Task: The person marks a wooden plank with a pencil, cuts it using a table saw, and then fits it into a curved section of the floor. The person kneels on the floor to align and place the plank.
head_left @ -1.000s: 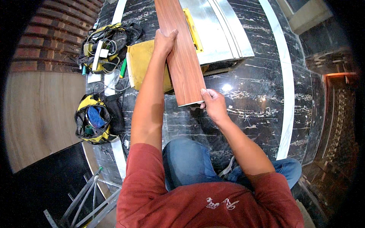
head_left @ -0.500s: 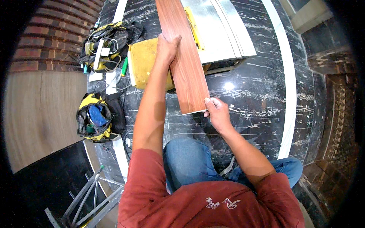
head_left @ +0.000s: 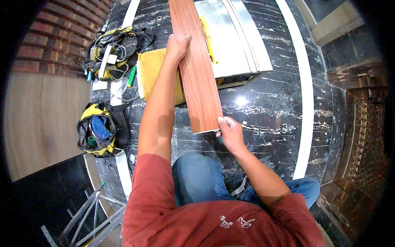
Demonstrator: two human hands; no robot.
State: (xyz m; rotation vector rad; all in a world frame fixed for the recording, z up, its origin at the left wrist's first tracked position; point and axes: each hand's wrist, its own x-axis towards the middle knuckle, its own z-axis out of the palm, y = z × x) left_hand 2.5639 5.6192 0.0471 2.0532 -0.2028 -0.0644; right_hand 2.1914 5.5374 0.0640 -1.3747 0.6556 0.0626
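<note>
A long reddish-brown wood-grain plank (head_left: 200, 82) runs away from me and leaves the picture at the top. Its pale near end hangs over the dark floor. My left hand (head_left: 177, 48) is closed around the plank's left edge, partway along, with the thumb on top and the fingers hidden. My right hand (head_left: 229, 131) pinches the right near corner, thumb above and fingers below. Under and beside the plank are a yellow box-like body (head_left: 158, 74) and a shiny silver metal plate (head_left: 236, 45) with lengthwise grooves. A yellow strip (head_left: 208, 41) lies along the plank's right side.
At the left sit two black-and-yellow tool bags (head_left: 98, 110), (head_left: 108, 61), with cables and a green-handled tool (head_left: 132, 76) nearby. Metal legs (head_left: 84, 218) stand at the lower left. The black veined floor (head_left: 271, 111) carries a white stripe (head_left: 306, 103) at the right.
The whole view has shifted slightly, so most things appear lower and farther left. My left hand has slid a little farther along the plank's edge. The right hand keeps its hold on the corner.
</note>
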